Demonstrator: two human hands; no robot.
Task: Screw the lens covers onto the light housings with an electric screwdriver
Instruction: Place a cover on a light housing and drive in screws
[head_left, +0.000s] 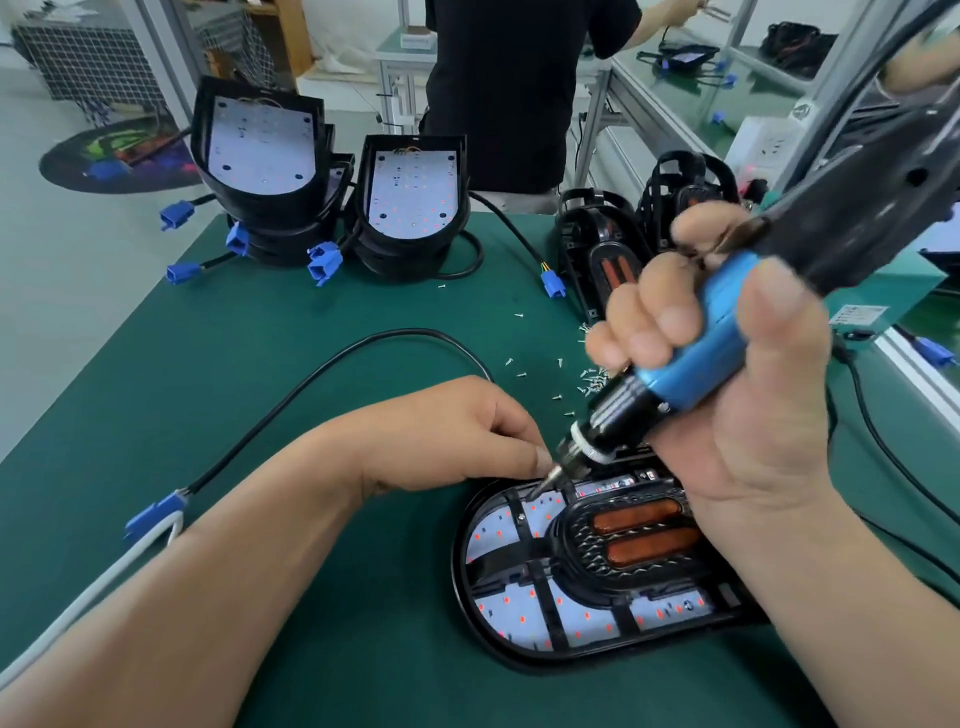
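Your right hand keeps a clenched grip round the blue-barrelled electric screwdriver. You hold it tilted so that its slim metal bit comes down at the far-left edge of the black ribbed lens cover. That cover sits in the black oval light housing, which lies flat on the green-matted worktop right in front of you. Your left hand pinches at the bit's tip, most likely steadying a screw, though the screw itself is hidden. The small silver loose screws lie scattered just beyond, near for the next pick.
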